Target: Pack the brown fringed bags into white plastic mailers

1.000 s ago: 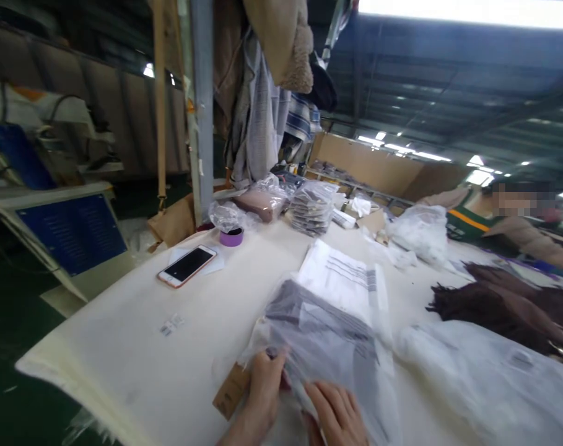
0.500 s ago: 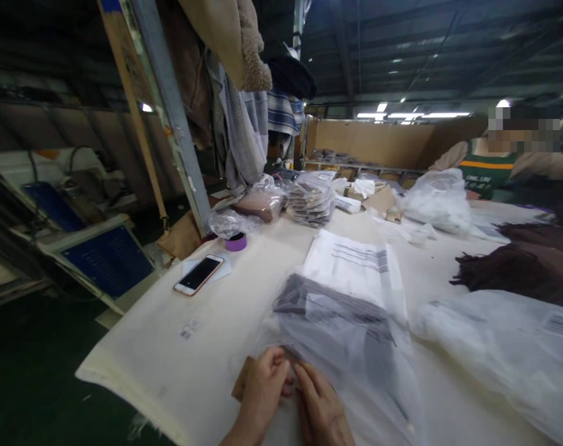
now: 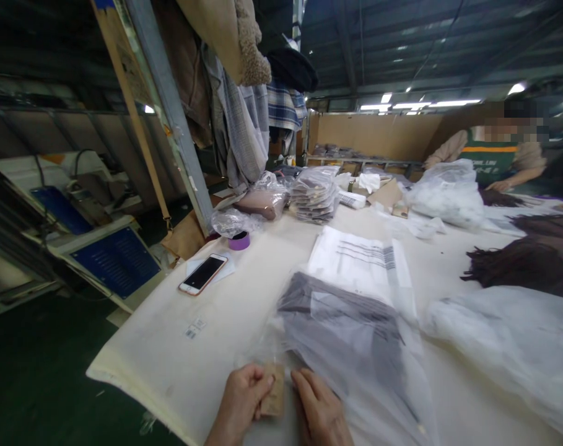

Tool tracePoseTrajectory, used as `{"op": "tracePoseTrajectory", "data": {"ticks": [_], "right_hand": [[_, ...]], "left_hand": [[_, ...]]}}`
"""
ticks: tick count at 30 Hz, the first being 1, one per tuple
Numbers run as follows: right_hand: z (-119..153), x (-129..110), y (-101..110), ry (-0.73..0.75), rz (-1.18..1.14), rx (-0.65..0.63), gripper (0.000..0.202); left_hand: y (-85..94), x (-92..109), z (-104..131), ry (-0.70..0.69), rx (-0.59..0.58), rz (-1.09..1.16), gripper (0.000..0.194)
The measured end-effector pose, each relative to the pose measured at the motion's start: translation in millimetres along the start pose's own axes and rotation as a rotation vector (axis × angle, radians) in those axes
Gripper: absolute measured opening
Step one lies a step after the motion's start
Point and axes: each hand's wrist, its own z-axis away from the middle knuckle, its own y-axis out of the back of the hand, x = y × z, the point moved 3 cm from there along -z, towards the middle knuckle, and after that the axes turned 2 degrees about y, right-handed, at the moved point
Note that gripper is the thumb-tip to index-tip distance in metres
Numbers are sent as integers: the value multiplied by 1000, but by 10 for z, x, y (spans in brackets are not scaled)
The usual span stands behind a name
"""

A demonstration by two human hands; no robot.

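Observation:
My left hand (image 3: 239,396) pinches a brown cardboard tag (image 3: 274,390) by its left side, at the near edge of the table. Just right of it my right hand (image 3: 321,406) lies with fingers stretched out on the edge of a clear plastic bag (image 3: 355,396). Inside this bag is a folded dark grey fringed cloth (image 3: 341,328). Under the bag's far end, a white printed bag (image 3: 355,254) shows lines of text and a barcode. The right palm and thumb are mostly hidden.
A phone (image 3: 203,274) and a purple tape roll (image 3: 239,240) lie on the left. Stacked bagged items (image 3: 313,195) stand farther back. At right are crumpled plastic bags (image 3: 504,328) and dark fringed cloths (image 3: 527,266). A co-worker (image 3: 490,158) stands across the table.
My left hand has moved left and down, turning the cardboard tag so that it now shows between the hands. My right hand has stayed nearly in place, its fingers straighter.

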Motion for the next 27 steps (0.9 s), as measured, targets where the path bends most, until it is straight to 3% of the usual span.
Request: {"op": "tracePoseTrajectory", "data": {"ticks": [3,7,13,20,24,27], "right_hand": [[-129,-35,112,53,143,53,36],[-239,9,204,69,274,-9,37],[-153,63,215,22,241,-107,34],[-127,153,344,-7,375,10,35],[-165,288,269,-8,461,-30,46],[-232,310,268,-75,418,-33,49]], "left_hand": [[-140,60,50,30,-37,100,22],[-315,172,-24,31,20,108,16],[-461,279,-263,74,86,131,12],[-676,411,-312,84,11,357,16],[-705,377,-330,110,27,444,23],[-691,386,-308,106,52,403,18]]}}
